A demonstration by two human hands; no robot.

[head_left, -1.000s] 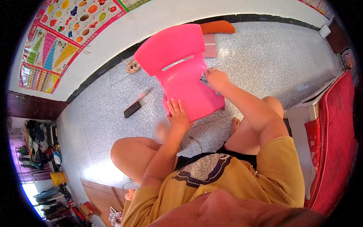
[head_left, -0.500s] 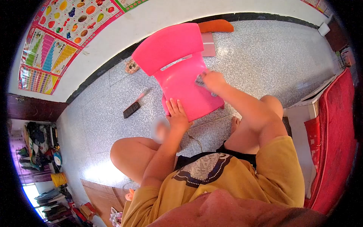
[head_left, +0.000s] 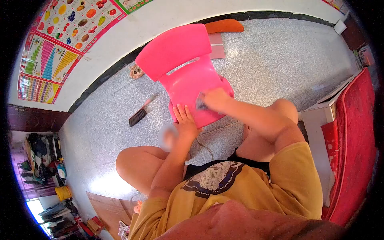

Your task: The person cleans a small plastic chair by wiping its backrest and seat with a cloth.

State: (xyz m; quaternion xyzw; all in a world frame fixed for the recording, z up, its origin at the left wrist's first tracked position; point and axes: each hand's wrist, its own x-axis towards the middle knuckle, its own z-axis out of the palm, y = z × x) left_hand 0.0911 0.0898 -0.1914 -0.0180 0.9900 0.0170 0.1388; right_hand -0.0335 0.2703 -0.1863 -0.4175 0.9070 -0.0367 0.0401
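Pink, smooth, plastic-looking: a small chair stands on the speckled floor, directly under the grip, its backrest beyond it. Right hand is closed around a grey cloth, bunched at the fingertips and laid on the seat near its front edge; blur hides the exact finger placement. Left hand, just left of and nearer the body than the grip, lies flat on the seat's front corner, fingers slightly parted, pinching nothing visible.

Step in hand, as judged: the seat is being wiped while the left hand braces it. A further stroke would call for steady bracing and the cloth kept flat beneath the fingers.

Containers: well to the grip's left and nearer the body, a yellow tub-like object; contents too small to make out. Well to its right, a pale box-like unit beside red padding; interior hidden. Left of the grip, apart from the chair, a dark-bristled brush on the floor.
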